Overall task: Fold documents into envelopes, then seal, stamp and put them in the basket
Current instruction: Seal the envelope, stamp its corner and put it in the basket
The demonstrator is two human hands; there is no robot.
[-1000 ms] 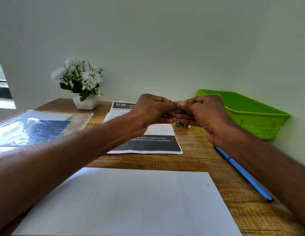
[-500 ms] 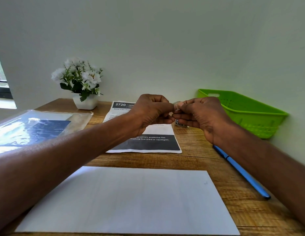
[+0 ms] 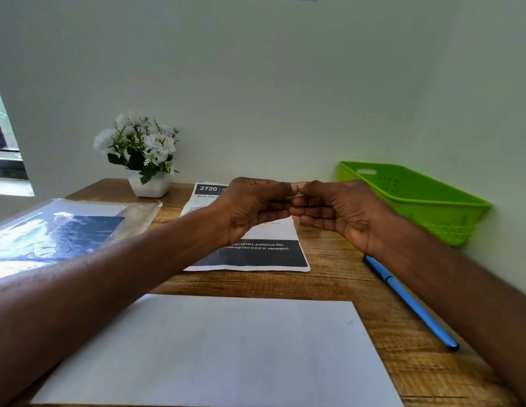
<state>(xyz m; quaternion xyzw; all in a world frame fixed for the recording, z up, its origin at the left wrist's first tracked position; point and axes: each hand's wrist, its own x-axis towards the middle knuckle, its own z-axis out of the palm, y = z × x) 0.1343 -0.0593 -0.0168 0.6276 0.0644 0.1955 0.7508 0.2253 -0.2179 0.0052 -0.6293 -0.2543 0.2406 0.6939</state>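
Wooden desk against pale wall. Left hand and right hand raised over printed document, fingers curled, fingertips meeting, pinching small thin piece between them. White envelope nearest; green basket far right.

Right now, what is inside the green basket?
Only the green basket's inner walls with small holes and a handle slot show. No envelope is visible inside. Its near wall hides the floor, so I cannot tell about the bottom.
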